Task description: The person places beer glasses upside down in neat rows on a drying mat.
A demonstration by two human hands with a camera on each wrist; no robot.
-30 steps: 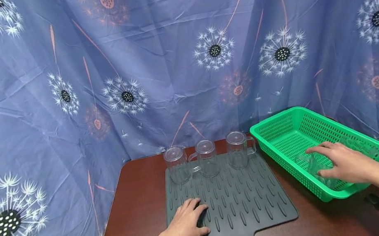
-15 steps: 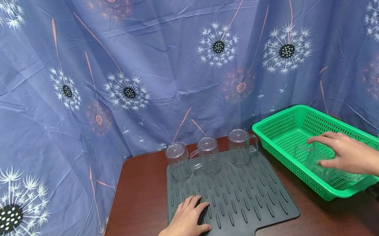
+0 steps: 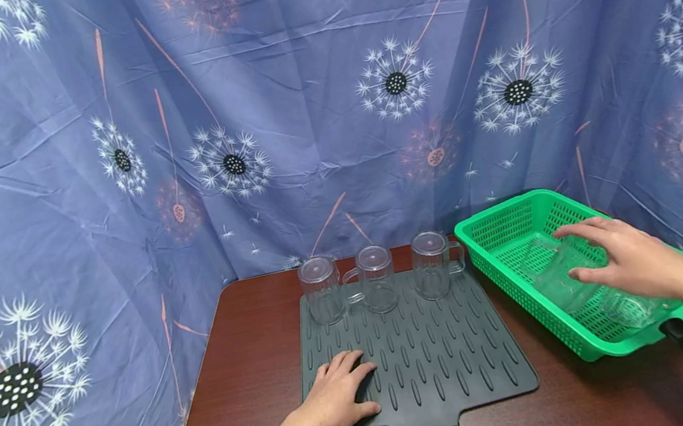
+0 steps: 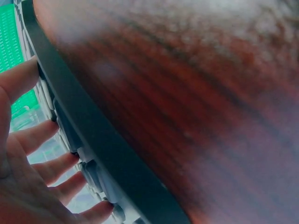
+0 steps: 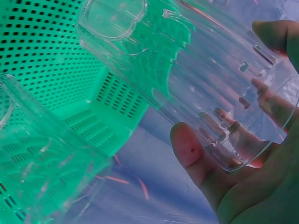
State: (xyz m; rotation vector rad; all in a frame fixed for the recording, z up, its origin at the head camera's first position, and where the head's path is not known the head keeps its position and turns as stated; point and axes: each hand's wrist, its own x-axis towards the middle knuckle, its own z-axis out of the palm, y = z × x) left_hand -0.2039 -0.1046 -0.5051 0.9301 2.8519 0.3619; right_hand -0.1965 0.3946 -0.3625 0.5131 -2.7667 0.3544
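Observation:
My right hand [image 3: 631, 262] is over the green plastic basket [image 3: 622, 347] and grips a clear glass mug [image 3: 564, 285], which lies tilted against the basket in the head view. In the right wrist view the thumb and fingers curl round the mug [image 5: 201, 70] near its open rim, its base pointing away from the palm. Another glass mug [image 5: 51, 168] lies in the basket beside it. My left hand [image 3: 332, 399] rests on the left front of the grey ridged drying mat [image 3: 437, 378], fingers spread and fingertips on its ridges.
Three clear mugs stand upside down along the mat's back edge: a left mug [image 3: 324, 295], a middle mug [image 3: 377, 282] and a right mug [image 3: 432, 269]. A brown wooden table [image 3: 238, 366] carries mat and basket. A blue patterned curtain [image 3: 309, 98] hangs close behind.
The held mug has shifted up and left within the basket, and another mug now shows below the right hand. The left hand stays on the mat. The head view has shifted slightly.

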